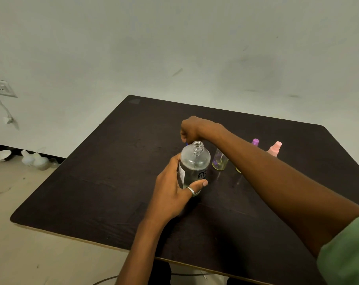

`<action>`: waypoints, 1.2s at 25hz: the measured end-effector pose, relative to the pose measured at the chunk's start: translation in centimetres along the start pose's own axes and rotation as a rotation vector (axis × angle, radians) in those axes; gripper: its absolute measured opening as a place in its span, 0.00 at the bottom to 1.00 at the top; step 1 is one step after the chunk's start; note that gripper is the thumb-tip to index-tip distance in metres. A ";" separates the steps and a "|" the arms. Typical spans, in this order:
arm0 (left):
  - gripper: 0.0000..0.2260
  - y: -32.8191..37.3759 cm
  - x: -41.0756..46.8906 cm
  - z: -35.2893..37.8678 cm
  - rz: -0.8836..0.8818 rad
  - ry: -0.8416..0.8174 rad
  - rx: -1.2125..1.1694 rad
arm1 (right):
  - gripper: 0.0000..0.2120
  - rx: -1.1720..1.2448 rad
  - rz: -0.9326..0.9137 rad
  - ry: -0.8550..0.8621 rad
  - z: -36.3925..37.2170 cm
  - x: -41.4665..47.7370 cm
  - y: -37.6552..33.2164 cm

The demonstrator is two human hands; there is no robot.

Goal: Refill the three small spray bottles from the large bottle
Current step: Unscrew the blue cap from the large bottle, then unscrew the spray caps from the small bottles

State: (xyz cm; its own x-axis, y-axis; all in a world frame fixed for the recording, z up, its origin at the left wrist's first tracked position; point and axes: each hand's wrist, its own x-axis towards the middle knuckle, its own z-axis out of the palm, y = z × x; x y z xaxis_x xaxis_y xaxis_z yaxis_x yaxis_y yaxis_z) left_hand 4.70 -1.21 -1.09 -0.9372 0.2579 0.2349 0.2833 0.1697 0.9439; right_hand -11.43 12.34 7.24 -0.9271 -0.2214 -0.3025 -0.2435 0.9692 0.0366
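dark table (104,182): left grip (172,194) holds large bottle (195,163) well inside edges.

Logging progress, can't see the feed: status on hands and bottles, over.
Left hand grips big bottle, neck open. Right hand curled beyond it, hold unclear. Right arm partly hides small bottles.

Dark table (96,192): clear bottle (220,161), purple-capped bottle (255,141), pink bottle (275,149).

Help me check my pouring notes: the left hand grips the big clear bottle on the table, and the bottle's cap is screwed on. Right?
Not quite. The left hand does grip the big bottle, but the cap is off: the head view shows its threaded neck open.
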 end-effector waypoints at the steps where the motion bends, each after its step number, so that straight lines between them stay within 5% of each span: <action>1: 0.33 0.0 0.0 0.0 0.002 0.001 0.001 | 0.09 -0.006 0.001 -0.003 0.2 0.1 0.1; 13: 0.32 0.4 -0.1 -0.1 0.002 0.001 0.036 | 0.09 0.024 0.034 -0.018 1.6 -0.4 0.5; 24: 0.34 1.1 -0.5 0.0 -0.045 0.013 0.070 | 0.18 0.140 0.030 0.263 -5.8 -12.0 4.7; 30: 0.54 3.0 -1.7 0.1 -0.158 0.016 0.214 | 0.20 0.213 0.031 0.281 -4.2 -15.9 6.8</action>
State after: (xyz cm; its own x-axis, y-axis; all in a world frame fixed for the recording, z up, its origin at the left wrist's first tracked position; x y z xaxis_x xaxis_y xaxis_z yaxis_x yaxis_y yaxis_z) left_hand 7.18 -1.01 1.30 -0.9758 0.1975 0.0938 0.1683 0.4044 0.8990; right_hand 0.45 21.99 16.25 -0.9824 -0.1843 -0.0294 -0.1770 0.9700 -0.1668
